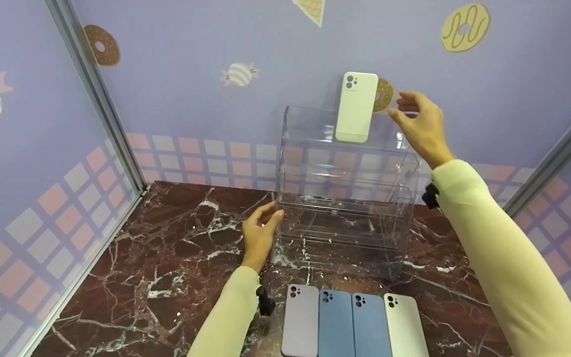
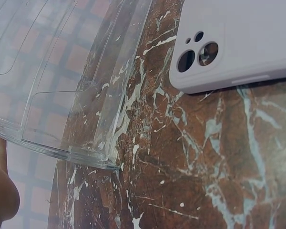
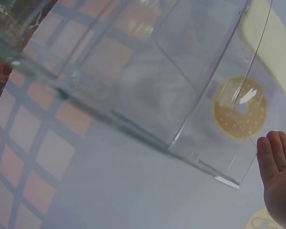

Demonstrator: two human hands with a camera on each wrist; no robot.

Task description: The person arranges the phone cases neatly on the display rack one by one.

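A clear acrylic tiered rack (image 1: 345, 198) stands on the marble surface against the back wall. On its top tier a pale yellow phone case (image 1: 356, 106) leans upright, camera cutouts at top left. My right hand (image 1: 422, 126) is just right of this case, thumb and fingers apart with nothing between them. In the right wrist view its fingers (image 3: 279, 152) come close to the rack's upper corner. Low on the rack's left side, my left hand (image 1: 260, 235) rests its fingertips at the side edge. Part of that hand (image 2: 2, 191) shows beside the clear panel in the left wrist view.
In front of the rack lie a lilac phone case (image 1: 300, 322), two blue phone cases (image 1: 336, 325) and a cream phone case (image 1: 407, 327), side by side. Purple printed walls (image 1: 181, 74) enclose the marble table (image 1: 142, 277), with metal corner posts (image 1: 102, 99) left and right.
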